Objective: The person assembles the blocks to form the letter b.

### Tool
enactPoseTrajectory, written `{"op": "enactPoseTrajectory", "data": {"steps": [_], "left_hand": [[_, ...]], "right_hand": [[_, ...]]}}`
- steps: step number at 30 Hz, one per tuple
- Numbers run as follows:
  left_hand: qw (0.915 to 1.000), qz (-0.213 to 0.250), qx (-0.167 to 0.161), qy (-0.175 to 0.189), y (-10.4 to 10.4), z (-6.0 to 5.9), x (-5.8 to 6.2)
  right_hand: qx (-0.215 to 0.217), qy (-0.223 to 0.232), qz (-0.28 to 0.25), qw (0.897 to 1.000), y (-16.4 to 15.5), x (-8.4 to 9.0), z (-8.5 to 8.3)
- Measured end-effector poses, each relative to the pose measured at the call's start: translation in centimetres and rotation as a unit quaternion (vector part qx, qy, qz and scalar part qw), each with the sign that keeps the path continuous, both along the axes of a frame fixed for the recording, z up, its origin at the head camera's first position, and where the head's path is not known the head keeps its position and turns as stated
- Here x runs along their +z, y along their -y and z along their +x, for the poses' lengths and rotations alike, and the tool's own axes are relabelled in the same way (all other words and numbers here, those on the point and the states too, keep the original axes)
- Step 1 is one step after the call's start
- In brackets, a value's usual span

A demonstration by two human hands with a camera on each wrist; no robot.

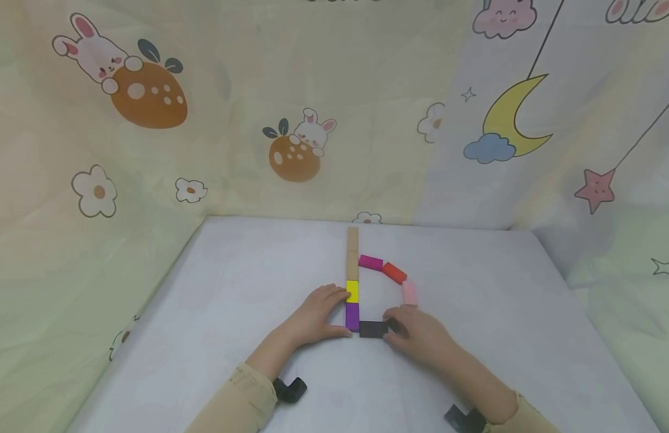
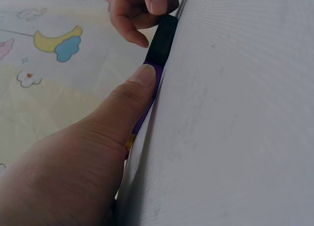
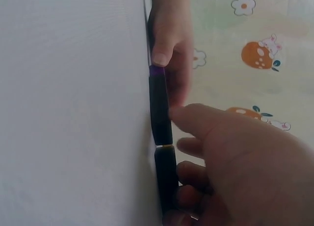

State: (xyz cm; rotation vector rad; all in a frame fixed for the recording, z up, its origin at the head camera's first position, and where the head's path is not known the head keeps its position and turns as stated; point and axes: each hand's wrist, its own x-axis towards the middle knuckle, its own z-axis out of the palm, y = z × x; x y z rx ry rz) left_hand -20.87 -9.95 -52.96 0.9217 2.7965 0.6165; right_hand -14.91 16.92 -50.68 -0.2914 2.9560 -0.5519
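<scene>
Coloured blocks lie flat on the white table (image 1: 231,300). A column runs from two tan blocks (image 1: 352,252) down through a yellow block (image 1: 352,291) to a purple block (image 1: 352,317). My left hand (image 1: 337,313) rests against that column, its thumb (image 2: 135,88) pressing the purple block (image 2: 151,91). A black block (image 1: 373,329) lies rightward from the purple one. Beside it, my right hand (image 1: 402,328) pinches a second black block (image 3: 166,179), mostly hidden under the fingers. The first black block (image 3: 160,113) touches the purple end (image 3: 157,69).
A magenta block (image 1: 370,262), a red block (image 1: 394,272) and a pink block (image 1: 410,293) curve from the column's top toward my right hand. Cartoon-print curtains (image 1: 313,108) wall the table at the back and both sides.
</scene>
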Motion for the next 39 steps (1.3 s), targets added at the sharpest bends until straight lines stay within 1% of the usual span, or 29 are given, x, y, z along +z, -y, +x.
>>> {"op": "enactPoseTrajectory", "data": {"steps": [5, 18, 31, 39], "left_hand": [[1.0, -0.002, -0.001, -0.002, 0.01, 0.04, 0.02], [1.0, -0.004, 0.001, 0.0, 0.0, 0.03, 0.14], [1.0, -0.006, 0.004, 0.001, 0.03, 0.07, -0.07], [1.0, -0.001, 0.005, 0.003, 0.01, 0.04, -0.19]], "right_hand": [[-0.023, 0.018, -0.023, 0.999, 0.11, 0.23, 0.02], [-0.01, 0.007, -0.017, 1.0, 0.0, 0.53, 0.09], [-0.003, 0.008, -0.011, 1.0, 0.06, 0.88, 0.15], [0.003, 0.003, -0.016, 1.0, -0.02, 0.87, 0.25]]}}
